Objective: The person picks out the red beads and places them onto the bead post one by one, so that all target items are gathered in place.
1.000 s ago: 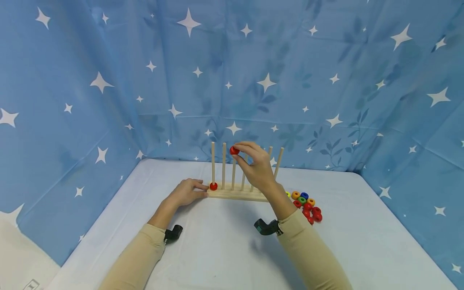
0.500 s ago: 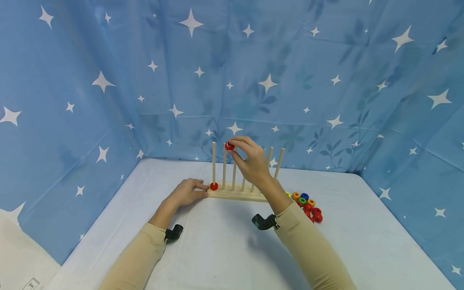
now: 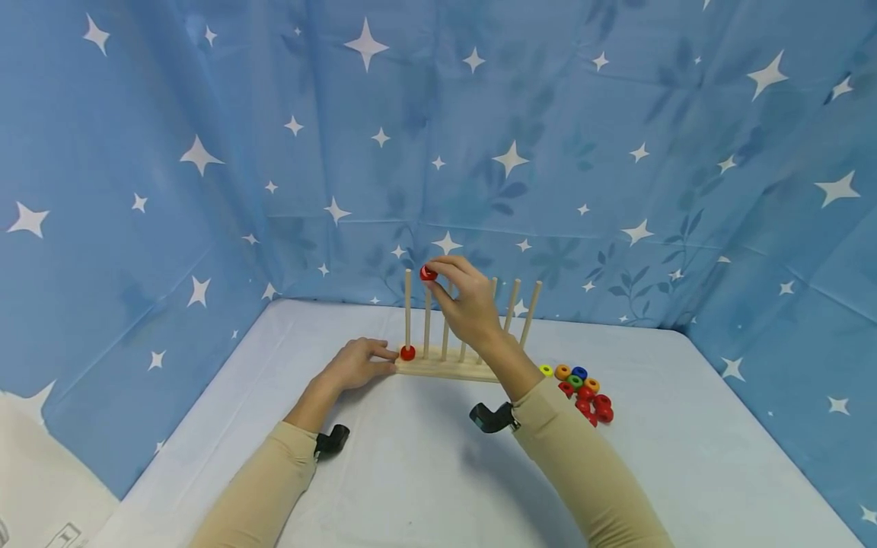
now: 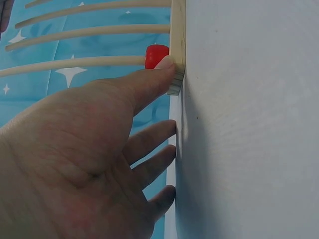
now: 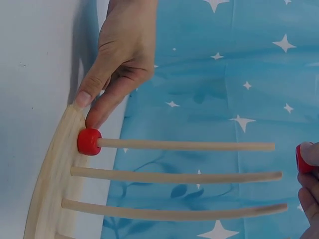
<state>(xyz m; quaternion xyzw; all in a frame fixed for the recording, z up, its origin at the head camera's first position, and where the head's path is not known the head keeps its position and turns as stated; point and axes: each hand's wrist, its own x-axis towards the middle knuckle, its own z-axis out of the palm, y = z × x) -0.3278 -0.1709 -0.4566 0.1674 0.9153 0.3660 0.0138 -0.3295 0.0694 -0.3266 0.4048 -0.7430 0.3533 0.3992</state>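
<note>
In the head view, my right hand (image 3: 469,308) pinches a red bead (image 3: 428,273) between thumb and fingers, at the top of the second peg from the left. The right wrist view shows this bead (image 5: 303,158) just off the peg tips, partly covered by fingers. My left hand (image 3: 356,364) holds the left end of the wooden peg stand (image 3: 448,368), its thumb (image 4: 154,79) and index finger at the base's end. The other fingers reach down to the table. Another red bead (image 3: 407,353) sits at the bottom of the leftmost peg (image 3: 407,308).
Right of the stand lies a loose group of beads: several red beads (image 3: 585,393), a yellow bead (image 3: 546,371), a blue bead (image 3: 579,373), a green bead (image 3: 575,381) and orange ones. A blue starred curtain (image 3: 438,152) surrounds the white table (image 3: 411,487).
My right hand has carried the red bead leftward and slightly up, from near the third peg to the top of the second. My left hand has stayed at the stand's end.
</note>
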